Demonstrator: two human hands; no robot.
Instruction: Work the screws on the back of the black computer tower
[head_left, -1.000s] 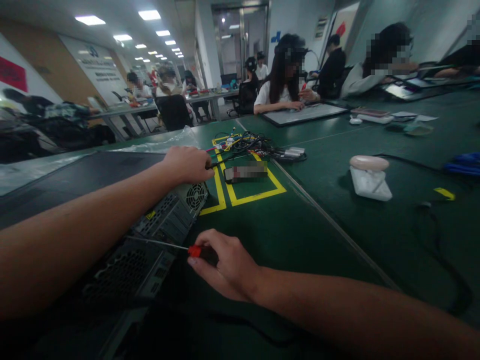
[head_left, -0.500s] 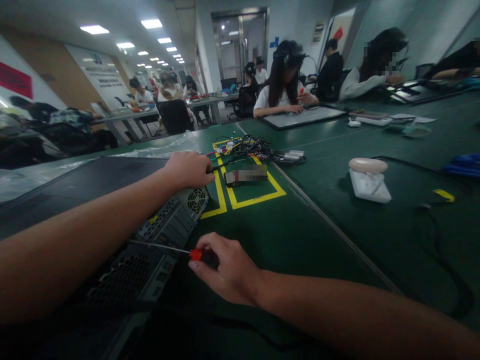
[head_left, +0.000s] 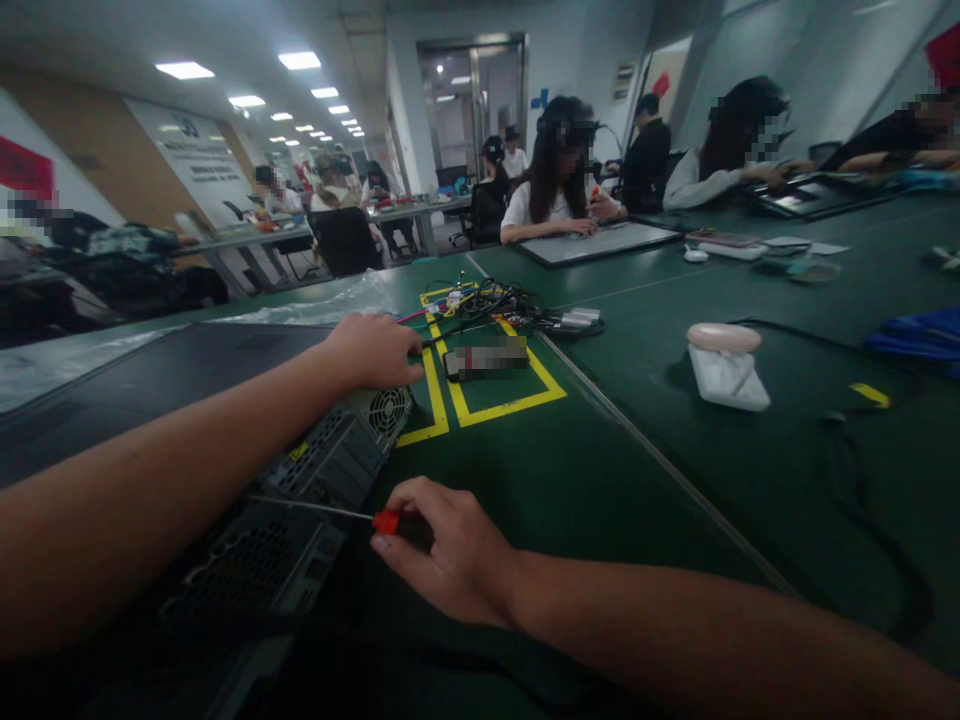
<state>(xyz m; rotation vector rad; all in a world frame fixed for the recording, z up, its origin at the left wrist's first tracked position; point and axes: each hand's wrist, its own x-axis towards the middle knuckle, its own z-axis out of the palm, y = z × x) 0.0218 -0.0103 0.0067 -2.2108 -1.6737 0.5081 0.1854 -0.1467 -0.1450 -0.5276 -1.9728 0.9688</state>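
While the right hand (head_left: 450,550) pinches the screwdriver (head_left: 386,522) by its handle, low in the centre of the frame, the shaft runs left to the back of the case (head_left: 187,365) at lower left. Left of centre, the left hand (head_left: 375,350) rests curled over the case's edge; whether it grips anything, I cannot tell.

Left hand (head_left: 375,350), right hand (head_left: 448,545) bare; forearms (head_left: 202,470) likewise.
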